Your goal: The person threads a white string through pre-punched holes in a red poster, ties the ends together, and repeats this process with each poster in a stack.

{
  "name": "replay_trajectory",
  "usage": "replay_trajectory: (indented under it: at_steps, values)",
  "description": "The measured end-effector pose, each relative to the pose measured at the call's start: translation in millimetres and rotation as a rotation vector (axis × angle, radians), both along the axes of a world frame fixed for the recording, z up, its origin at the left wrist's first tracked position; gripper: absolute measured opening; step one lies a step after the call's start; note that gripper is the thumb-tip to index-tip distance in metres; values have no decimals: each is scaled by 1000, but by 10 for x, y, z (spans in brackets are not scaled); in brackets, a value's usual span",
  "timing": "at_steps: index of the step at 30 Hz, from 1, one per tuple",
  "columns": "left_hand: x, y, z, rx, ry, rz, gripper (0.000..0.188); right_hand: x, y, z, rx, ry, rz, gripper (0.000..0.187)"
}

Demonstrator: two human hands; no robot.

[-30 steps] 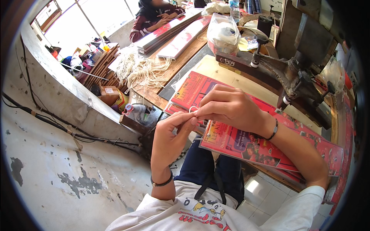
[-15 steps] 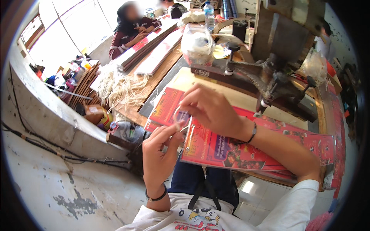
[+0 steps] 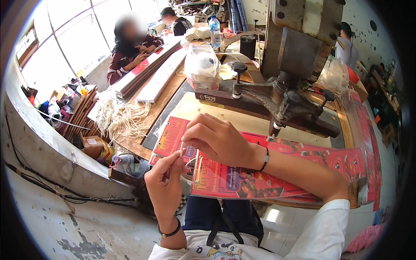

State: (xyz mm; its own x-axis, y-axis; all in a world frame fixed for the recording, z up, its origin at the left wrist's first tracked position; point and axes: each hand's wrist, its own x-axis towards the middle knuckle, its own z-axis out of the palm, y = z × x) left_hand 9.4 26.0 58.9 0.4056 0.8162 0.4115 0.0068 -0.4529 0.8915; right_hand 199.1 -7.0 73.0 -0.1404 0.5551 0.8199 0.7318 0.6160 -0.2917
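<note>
My left hand pinches a thin white cord between thumb and fingertips, just off the left edge of a red printed sheet. Above that edge, the bent fingers of my right hand are closed on the cord too, close to the left fingertips. The sheet is glossy, with metal eyelets along its left edge, where the cord sits. More red sheets lie under it, also with eyelets. My right forearm crosses over the sheets and hides part of them.
A heavy metal press with black knobs stands behind the sheets. To the left are a tangle of white cords and stacked long boards. A plastic bag and a water bottle stand farther back. A person sits beyond the boards.
The view has shifted, so the bench appears further left and lower. My hands have drawn closer together at the cord, and the loop that stood between them looks smaller.
</note>
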Motion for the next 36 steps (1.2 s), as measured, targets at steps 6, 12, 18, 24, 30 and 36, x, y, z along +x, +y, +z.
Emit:
replay_trajectory:
  at_steps: [6, 12, 18, 24, 30, 36]
  values:
    - [21, 87, -51, 215, 98, -67, 24, 49, 16, -8, -89, 195, 4, 13]
    - [217, 238, 8, 73, 4, -57, 27, 68, 17, 3, -101, 145, 73, 11]
    - [196, 215, 83, -46, -20, -118, 24, 32, 10, 12, -124, 147, 39, 12]
    - [105, 139, 2, -77, -49, -104, 22, 47, 15, -10, -131, 186, 2, 14]
    - [57, 135, -42, 27, -14, -62, 18, 44, -14, 36, -167, 160, 49, 13]
    - [44, 101, -77, 59, -31, -47, 16, 55, 30, -41, -88, 175, 29, 10]
